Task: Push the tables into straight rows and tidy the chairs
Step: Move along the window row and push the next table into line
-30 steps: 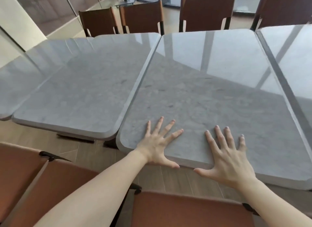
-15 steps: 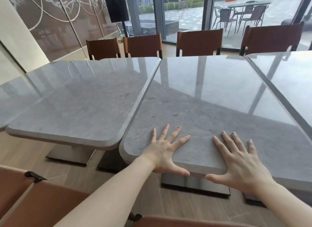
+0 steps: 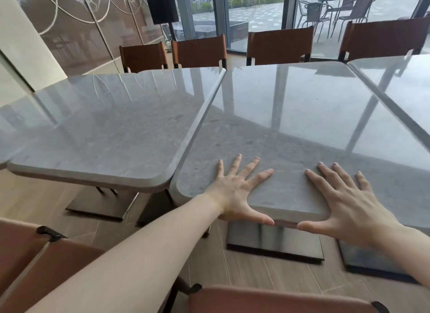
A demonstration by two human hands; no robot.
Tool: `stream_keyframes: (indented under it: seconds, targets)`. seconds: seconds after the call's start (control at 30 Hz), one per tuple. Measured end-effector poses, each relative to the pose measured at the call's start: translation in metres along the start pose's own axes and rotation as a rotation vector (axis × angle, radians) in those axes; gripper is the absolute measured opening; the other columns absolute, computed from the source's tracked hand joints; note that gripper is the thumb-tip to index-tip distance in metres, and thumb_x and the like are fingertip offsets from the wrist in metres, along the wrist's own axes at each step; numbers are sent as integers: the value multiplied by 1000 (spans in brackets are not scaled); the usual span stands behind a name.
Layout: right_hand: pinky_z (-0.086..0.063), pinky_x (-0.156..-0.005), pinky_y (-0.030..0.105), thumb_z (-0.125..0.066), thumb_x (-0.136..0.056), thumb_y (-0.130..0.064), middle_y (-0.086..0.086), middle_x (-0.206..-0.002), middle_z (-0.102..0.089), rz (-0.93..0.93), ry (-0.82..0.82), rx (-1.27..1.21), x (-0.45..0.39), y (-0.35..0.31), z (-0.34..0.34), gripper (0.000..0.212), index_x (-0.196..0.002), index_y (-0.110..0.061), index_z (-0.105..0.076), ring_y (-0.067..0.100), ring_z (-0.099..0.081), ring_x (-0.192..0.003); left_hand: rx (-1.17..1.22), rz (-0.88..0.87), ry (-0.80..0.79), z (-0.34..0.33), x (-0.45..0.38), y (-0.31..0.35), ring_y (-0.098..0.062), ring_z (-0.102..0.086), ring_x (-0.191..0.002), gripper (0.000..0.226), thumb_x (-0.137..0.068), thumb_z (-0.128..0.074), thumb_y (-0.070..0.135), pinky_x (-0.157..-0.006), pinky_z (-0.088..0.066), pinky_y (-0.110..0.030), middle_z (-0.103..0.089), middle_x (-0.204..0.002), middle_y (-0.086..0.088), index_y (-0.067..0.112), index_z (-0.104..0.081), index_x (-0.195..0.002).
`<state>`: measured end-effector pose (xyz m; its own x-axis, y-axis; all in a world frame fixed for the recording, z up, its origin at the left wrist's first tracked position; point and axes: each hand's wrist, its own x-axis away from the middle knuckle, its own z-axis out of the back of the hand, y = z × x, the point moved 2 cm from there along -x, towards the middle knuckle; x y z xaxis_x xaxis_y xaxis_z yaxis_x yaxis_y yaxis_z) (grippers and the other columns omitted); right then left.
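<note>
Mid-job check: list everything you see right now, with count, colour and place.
Grey stone tables: three; middle table under the hands, left table, right table at frame edge.
Brown chairs, far side: four, first at.
Brown chairs, near side: at least two, partly cropped, one at.
Dark patio set: outside the glass.
Left hand: flat on middle table's near edge.
Right hand: flat beside it.

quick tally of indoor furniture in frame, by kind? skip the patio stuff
Grey marble-look tables: 4, at
Brown leather-backed chairs: 6, at
Total: 10
</note>
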<state>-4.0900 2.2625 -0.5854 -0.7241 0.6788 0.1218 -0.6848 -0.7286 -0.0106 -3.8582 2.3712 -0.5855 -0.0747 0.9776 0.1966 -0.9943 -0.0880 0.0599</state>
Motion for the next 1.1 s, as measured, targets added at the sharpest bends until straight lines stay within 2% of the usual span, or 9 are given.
stream_keyframes:
  seconds: [0.17, 0.33, 0.5, 0.97, 1.1]
  targets:
    - [7, -124, 51, -17, -49, -108, -5, -167, 14, 0, -2, -8, 2, 0, 2, 134, -158, -36, 11, 19, 20, -153, -8, -6, -7, 0, 1, 0, -33, 30, -151, 114, -69, -51, 92, -114, 14, -72, 22, -167, 10, 52, 14, -154]
    - [7, -125, 51, -5, -41, -110, -6, -167, 15, -1, -5, 1, 1, -1, 4, 138, -157, -37, 13, 18, 21, -153, -3, -15, -8, 0, -1, 0, -33, 32, -149, 114, -68, -49, 93, -113, 16, -72, 24, -167, 9, 53, 16, -153]
    - [8, -124, 50, -2, -41, -110, -7, -166, 17, -10, -23, 22, 2, -2, 5, 138, -157, -38, 15, 18, 22, -153, 5, -25, -8, -1, -1, -1, -33, 33, -149, 114, -68, -50, 93, -113, 18, -72, 24, -167, 8, 53, 15, -153]
    - [9, -124, 49, -3, -44, -110, -7, -164, 21, -13, -36, 61, 0, -3, 7, 134, -154, -39, 23, 17, 25, -151, 19, -38, -6, 0, -3, -4, -33, 34, -148, 114, -69, -51, 93, -111, 19, -73, 25, -167, 7, 53, 15, -154]
    - [9, -124, 49, -7, -45, -110, -7, -166, 18, -5, -24, 27, -2, -2, 5, 135, -156, -39, 19, 17, 24, -152, 28, -40, -8, 1, -4, -4, -33, 34, -149, 114, -69, -51, 92, -112, 18, -73, 24, -167, 8, 53, 14, -154]
